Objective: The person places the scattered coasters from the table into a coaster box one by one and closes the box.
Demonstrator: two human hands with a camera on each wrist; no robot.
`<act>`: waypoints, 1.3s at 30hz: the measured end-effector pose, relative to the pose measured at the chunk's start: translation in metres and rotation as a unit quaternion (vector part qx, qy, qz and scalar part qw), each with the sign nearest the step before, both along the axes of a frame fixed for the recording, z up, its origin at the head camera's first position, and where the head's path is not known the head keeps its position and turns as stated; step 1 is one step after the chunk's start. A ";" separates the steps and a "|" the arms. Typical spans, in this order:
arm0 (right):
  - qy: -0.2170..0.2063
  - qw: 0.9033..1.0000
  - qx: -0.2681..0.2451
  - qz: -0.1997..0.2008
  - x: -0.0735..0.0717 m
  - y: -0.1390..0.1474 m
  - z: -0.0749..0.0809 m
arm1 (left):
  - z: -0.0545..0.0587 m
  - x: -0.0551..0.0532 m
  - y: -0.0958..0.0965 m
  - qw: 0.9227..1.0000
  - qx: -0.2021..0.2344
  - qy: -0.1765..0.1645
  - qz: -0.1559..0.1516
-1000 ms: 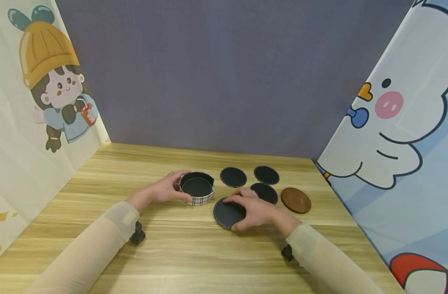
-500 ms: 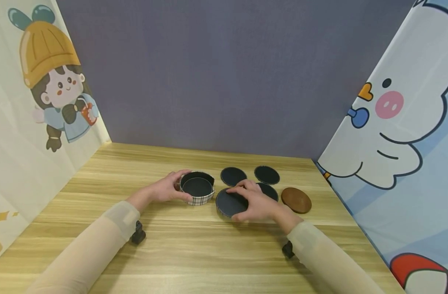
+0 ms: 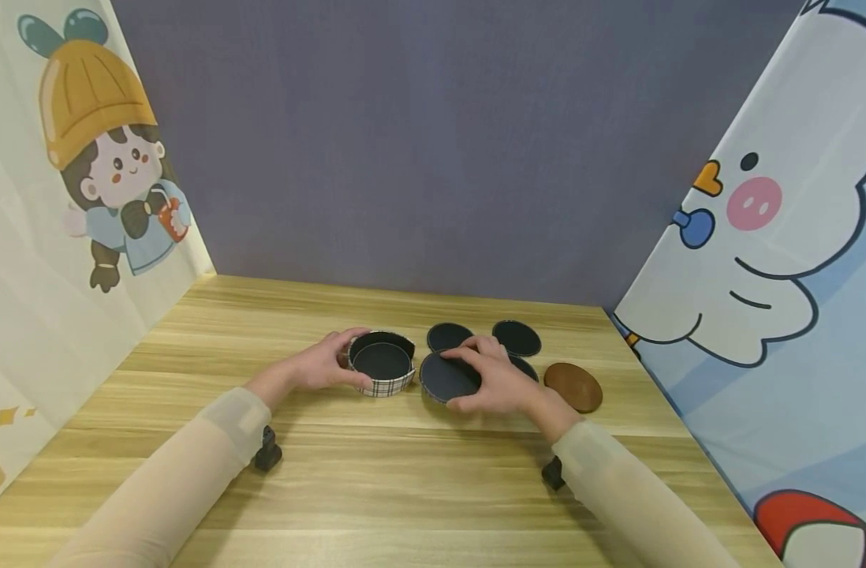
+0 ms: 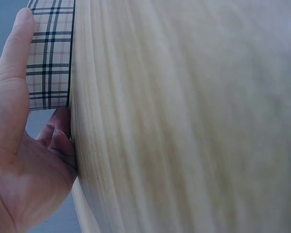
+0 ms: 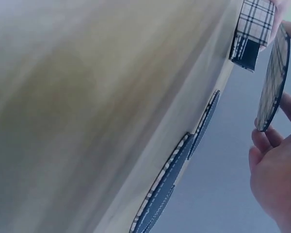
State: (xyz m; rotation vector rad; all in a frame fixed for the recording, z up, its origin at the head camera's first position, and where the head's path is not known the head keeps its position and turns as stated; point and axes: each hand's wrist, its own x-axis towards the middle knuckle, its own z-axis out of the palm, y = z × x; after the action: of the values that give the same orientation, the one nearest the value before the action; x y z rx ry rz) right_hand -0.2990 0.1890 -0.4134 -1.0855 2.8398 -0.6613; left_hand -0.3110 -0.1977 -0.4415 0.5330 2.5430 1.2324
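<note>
left hand (image 3: 325, 365) grips the plaid holder (image 3: 386, 388) from its left side, thumb along the near wall, fingers round the far side. holder stands on the table (image 3: 376, 493), round, dark inside, pale check outside, gap in the wall at its right. can't tell if the dark round at the bottom is its own floor or a disc. right hand (image 3: 495, 383) pinches the held disc (image 3: 447, 379), thumb at the near edge, fingers at the far edge. held disc is raised off the table, dark face up, check pattern underneath per right wrist view. it's just right of the holder, not touching it. hands apart from each other, each clamped on its own thing.

three more dark discs on the table: far left disc (image 3: 449, 334), partly covered by held disc and fingers in head view; far right disc (image 3: 516, 338), in full view; near disc (image 3: 527, 369), mostly hidden behind right hand. brown disc (image 3: 573, 387) lies flat to the right of these, near the right wrist.

cream left sleeve (image 3: 170, 481) and right sleeve (image 3: 642, 497), small black device under each cuff. grey panel (image 3: 405, 158) behind table. left panel (image 3: 14, 331) shows a cartoon figure in a yellow hat, right panel (image 3: 845, 363) a big white cartoon character with pink cheek
</note>
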 end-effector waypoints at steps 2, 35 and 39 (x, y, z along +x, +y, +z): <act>0.007 1.000 -0.003 -0.003 -0.003 -0.001 0.000 | 0.001 0.001 0.001 1.000 0.001 -0.001 0.001; -0.007 0.999 -0.017 -0.028 -0.026 -0.065 0.001 | 0.000 -0.001 0.001 1.000 -0.018 -0.006 0.009; -0.022 0.999 -0.016 -0.029 -0.028 -0.075 0.002 | 0.001 -0.001 0.002 1.000 -0.022 -0.005 0.008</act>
State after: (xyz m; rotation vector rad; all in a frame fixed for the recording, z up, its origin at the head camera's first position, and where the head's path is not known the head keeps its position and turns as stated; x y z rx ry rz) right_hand -0.3267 0.1139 -0.4118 -0.9835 2.8431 -0.7267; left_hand -0.3117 -0.1958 -0.4407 0.4976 2.5646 1.1790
